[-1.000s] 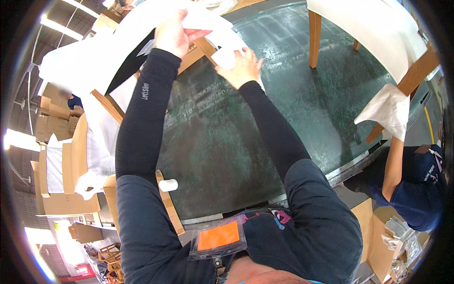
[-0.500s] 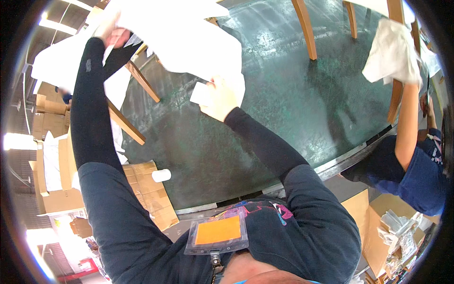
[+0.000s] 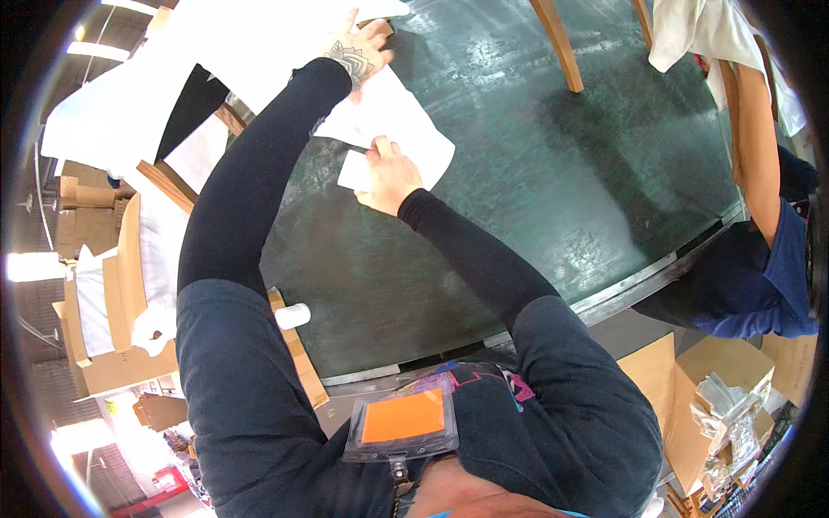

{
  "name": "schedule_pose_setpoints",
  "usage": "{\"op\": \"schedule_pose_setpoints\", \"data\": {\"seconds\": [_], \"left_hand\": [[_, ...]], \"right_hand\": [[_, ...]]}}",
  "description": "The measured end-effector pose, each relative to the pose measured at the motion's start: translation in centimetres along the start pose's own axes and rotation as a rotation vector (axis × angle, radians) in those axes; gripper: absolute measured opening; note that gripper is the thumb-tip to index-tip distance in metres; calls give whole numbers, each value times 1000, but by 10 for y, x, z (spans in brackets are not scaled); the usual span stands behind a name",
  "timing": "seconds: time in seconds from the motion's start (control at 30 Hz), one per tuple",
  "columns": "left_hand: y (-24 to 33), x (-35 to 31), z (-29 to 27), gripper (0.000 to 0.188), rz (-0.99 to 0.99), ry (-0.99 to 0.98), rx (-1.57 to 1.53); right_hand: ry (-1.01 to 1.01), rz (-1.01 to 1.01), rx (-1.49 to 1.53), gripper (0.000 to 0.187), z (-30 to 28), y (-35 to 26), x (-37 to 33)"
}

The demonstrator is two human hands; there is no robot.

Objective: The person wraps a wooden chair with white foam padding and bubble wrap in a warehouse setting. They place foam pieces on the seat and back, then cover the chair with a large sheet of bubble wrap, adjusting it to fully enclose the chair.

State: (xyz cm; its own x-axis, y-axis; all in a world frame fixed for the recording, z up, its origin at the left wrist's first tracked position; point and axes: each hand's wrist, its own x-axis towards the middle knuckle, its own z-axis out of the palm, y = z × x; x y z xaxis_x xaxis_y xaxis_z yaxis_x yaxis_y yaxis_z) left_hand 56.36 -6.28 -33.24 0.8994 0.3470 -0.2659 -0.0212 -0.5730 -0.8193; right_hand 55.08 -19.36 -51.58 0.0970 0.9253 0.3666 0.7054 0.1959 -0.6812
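Observation:
A large white sheet (image 3: 414,121) stretches over the far left of the table and hangs about a piece with wooden legs. My left hand (image 3: 367,53) lies on the sheet with its fingers stretched out, a patterned marking on its back. Nearer to me, my right hand (image 3: 390,179) is closed, thumb and fingers pinching a small white rectangular piece (image 3: 352,170) at the sheet's near edge. Whether it also grips the sheet, I cannot tell. One wooden leg (image 3: 169,186) shows below the sheet at the left, beside a dark panel (image 3: 190,108).
The dark green tabletop (image 3: 518,216) has a metal-trimmed near edge. Another wooden leg (image 3: 560,47) stands at the far side. On the right a co-worker's arm (image 3: 758,155) reaches toward a white cloth (image 3: 704,34). Cardboard boxes (image 3: 121,367) and a white roll (image 3: 293,316) are at the left; an open box (image 3: 721,371) stands lower right.
My left hand has come right and nearer, onto the sheet by my right hand. The right hand has shifted slightly, still with the small white piece. The co-worker's white cloth has moved farther away.

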Motion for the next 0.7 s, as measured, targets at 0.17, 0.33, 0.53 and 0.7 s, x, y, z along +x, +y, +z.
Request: {"op": "schedule_pose_setpoints", "data": {"seconds": [0.17,0.33,0.53,0.7], "left_hand": [[2,35,42,36,-19,-247,64],[0,26,63,20,23,-65,33],[-5,32,59,18,43,-49,62],[-19,30,84,28,105,10,39]], "right_hand": [[-57,-223,291,62,-31,31,-43],[175,486,277,63,-81,54,-59],[-30,471,84,70,-73,79,0],[-77,393,82,78,-55,88,18]]}}
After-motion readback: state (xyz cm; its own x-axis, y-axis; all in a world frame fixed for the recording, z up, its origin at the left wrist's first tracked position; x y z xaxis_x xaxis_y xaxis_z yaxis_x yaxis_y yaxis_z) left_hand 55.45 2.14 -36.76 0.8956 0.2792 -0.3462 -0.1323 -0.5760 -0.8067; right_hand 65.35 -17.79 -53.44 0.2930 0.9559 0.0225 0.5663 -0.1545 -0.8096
